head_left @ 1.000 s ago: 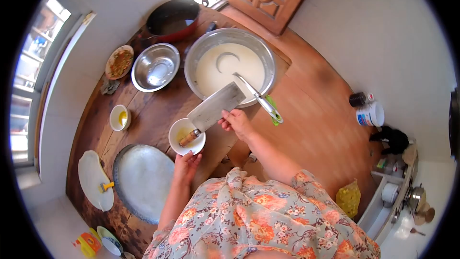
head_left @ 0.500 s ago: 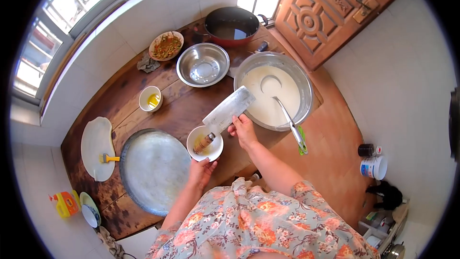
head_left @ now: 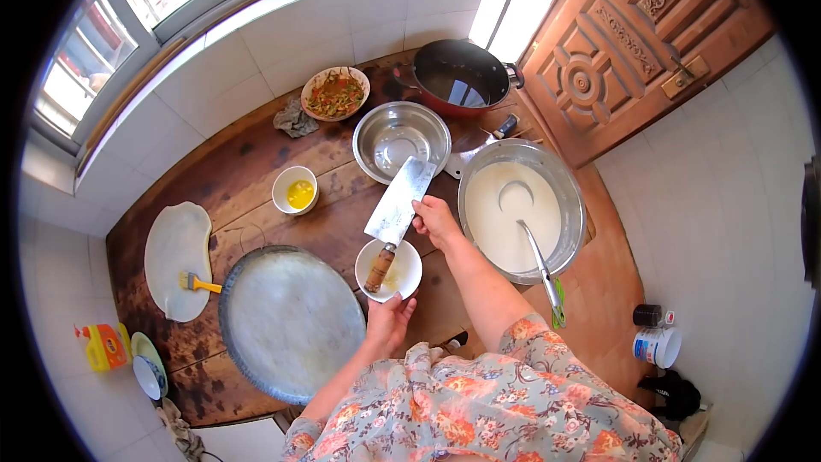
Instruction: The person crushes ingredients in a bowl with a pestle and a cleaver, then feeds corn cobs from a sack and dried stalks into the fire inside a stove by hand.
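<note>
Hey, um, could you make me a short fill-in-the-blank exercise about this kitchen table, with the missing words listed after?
1. The right hand grips the cleaver by its ____.
2. The left hand holds a white ____, which the cleaver's wooden handle overlaps in the view.
3. The ladle rests in a metal basin whose liquid is ____.
4. The pot is black inside and ____ outside.

Missing words: blade; bowl; white; red.

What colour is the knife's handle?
The knife handle is brown, with darker patches; the head view shows it.
</note>
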A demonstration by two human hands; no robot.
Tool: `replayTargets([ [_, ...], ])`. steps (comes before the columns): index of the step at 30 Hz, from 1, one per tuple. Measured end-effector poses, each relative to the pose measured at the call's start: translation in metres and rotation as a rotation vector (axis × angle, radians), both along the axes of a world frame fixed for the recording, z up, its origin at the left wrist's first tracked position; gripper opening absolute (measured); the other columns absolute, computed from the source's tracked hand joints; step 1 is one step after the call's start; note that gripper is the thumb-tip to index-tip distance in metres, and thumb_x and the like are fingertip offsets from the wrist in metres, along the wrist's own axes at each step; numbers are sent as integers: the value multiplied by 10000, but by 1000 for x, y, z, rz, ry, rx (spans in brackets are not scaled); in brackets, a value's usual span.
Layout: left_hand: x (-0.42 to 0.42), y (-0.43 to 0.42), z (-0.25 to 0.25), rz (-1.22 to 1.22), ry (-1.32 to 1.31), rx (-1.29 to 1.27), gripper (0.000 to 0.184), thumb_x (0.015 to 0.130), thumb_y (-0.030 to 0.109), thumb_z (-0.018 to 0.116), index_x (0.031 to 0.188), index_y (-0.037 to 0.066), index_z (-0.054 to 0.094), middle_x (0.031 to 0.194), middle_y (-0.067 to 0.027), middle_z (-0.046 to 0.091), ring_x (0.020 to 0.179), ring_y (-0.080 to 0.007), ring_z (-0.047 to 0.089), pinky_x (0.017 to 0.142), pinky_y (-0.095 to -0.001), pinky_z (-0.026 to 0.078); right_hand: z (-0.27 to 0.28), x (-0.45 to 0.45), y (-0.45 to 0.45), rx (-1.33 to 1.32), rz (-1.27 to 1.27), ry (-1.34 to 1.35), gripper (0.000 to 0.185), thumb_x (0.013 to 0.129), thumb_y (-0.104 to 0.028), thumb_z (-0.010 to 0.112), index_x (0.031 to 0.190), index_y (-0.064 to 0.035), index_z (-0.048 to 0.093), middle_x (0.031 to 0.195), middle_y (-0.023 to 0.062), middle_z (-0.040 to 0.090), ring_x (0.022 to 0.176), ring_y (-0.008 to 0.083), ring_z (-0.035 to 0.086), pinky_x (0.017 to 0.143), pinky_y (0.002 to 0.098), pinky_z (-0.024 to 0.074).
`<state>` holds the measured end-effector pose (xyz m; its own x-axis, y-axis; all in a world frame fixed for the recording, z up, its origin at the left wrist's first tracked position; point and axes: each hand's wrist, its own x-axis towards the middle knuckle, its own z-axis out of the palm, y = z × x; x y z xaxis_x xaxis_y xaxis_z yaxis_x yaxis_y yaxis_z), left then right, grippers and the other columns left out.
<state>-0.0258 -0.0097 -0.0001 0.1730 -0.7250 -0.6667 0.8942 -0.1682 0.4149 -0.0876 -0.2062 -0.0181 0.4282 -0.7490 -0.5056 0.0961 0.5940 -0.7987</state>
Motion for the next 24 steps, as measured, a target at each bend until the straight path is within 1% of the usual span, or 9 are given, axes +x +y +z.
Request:
replayTargets([
  [3, 3, -7, -3, -43, -6, -25, 448, 775, -33, 429, 1173, 126, 298, 1079, -87, 476, 915, -247, 536, 666, -288, 478, -7, 1, -9, 30, 5, 95, 111, 826, -125, 473, 752, -53, 514, 599, -1, 486, 433, 63, 421, 343, 184, 314],
  [8, 5, -4, -3, -64, -21, -9, 442, 781, -20, 437, 1175, 128, 300, 1095, -79, 473, 942, -247, 526, 679, -292, 471, -12, 1, -14, 68, -3, -9, 114, 819, -123, 484, 724, -64, 507, 595, 6, 494, 425, 70, 425, 334, 186, 311],
  [11, 6, 0, -12, -93, -26, -26, 457, 783, -13, 445, 1189, 133, 294, 1112, -75, 467, 962, -249, 518, 690, -292, 469, -25, -2, -9, -67, -60, -21, 161, 802, -154, 520, 675, -68, 473, 544, 21, 475, 386, 83, 411, 342, 187, 314],
  [14, 9, -1, -3, -101, -24, -25, 468, 767, -17, 472, 1182, 127, 311, 1100, -81, 477, 969, -251, 515, 705, -296, 467, -23, 0, -3, 5, -124, -85, 163, 801, -177, 527, 693, -62, 483, 573, 24, 488, 411, 83, 432, 345, 188, 324],
  [16, 9, 1, -4, -109, -23, -2, 472, 760, -20, 482, 1179, 122, 315, 1097, -82, 478, 969, -254, 515, 703, -295, 468, -20, -3, 3, -47, -133, -11, 137, 806, -198, 525, 769, -69, 498, 656, 25, 511, 480, 69, 464, 373, 173, 329],
  [17, 9, 2, -5, -103, -24, -13, 481, 754, -21, 492, 1178, 117, 313, 1098, -82, 478, 968, -256, 516, 701, -297, 469, -19, -4, 7, -44, -144, -8, 137, 806, -198, 525, 769, -69, 498, 656, 25, 511, 480, 69, 464, 373, 173, 329],
  [21, 12, 2, -12, -134, -23, -45, 497, 733, -29, 520, 1170, 104, 323, 1100, -86, 477, 970, -262, 516, 699, -303, 471, -9, -9, 27, -181, -257, 57, 153, 799, -217, 527, 851, -81, 480, 683, 22, 514, 505, 72, 479, 410, 168, 365],
  [23, 12, 2, -11, -150, -25, -25, 536, 705, -57, 514, 1169, 111, 302, 1096, -84, 481, 962, -272, 524, 700, -314, 470, -8, -17, 40, -305, -226, 116, 96, 804, -188, 498, 816, -100, 463, 677, 5, 496, 522, 67, 476, 429, 190, 387],
  [24, 13, 3, -13, -147, -34, -3, 533, 705, -55, 515, 1167, 109, 307, 1095, -86, 483, 972, -278, 519, 710, -318, 469, -3, -19, 50, -389, -264, 132, 143, 828, -187, 481, 775, -56, 463, 630, 25, 491, 492, 94, 478, 442, 234, 409],
])
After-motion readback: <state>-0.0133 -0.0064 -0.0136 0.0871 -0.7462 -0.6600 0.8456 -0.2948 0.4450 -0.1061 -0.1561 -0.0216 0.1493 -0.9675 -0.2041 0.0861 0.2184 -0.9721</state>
